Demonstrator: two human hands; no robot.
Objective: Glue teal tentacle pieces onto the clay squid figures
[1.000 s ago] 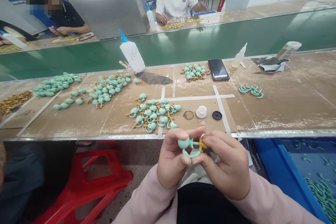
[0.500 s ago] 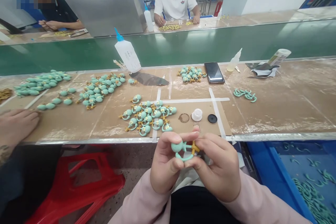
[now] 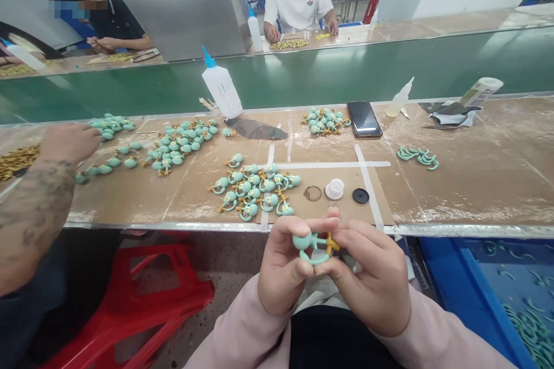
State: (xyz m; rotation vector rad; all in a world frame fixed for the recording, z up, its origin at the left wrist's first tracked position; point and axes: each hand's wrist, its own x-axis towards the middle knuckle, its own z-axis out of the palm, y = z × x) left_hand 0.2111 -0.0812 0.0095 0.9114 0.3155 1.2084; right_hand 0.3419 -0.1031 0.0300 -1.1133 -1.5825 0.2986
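Between my two hands, over my lap at the table's front edge, is a small teal toy figure [image 3: 302, 241] with a round head, a curved arm piece and a mustard-coloured part. My left hand [image 3: 285, 268] pinches it at the head and the curved piece. The fingers of my right hand [image 3: 374, 274] are closed on the mustard end and the lower curve. Just beyond lies a cluster of similar figures [image 3: 251, 189] with yellow eyes. To their right are a thin brown ring [image 3: 312, 194], a small white cup [image 3: 334, 188] and a black disc [image 3: 360, 196].
A co-worker's tattooed arm [image 3: 38, 202] reaches over the table from the left, near teal heads. Behind stand a glue bottle [image 3: 223, 92], a phone [image 3: 365, 119] and a small dropper bottle [image 3: 400, 98]. Curved teal pieces lie right [image 3: 418, 155]; a blue bin [image 3: 471, 294] holds more.
The co-worker's hand at left has moved forward to the far pile of teal heads. The whole view has shifted slightly; my hands keep the same grip on the figure.
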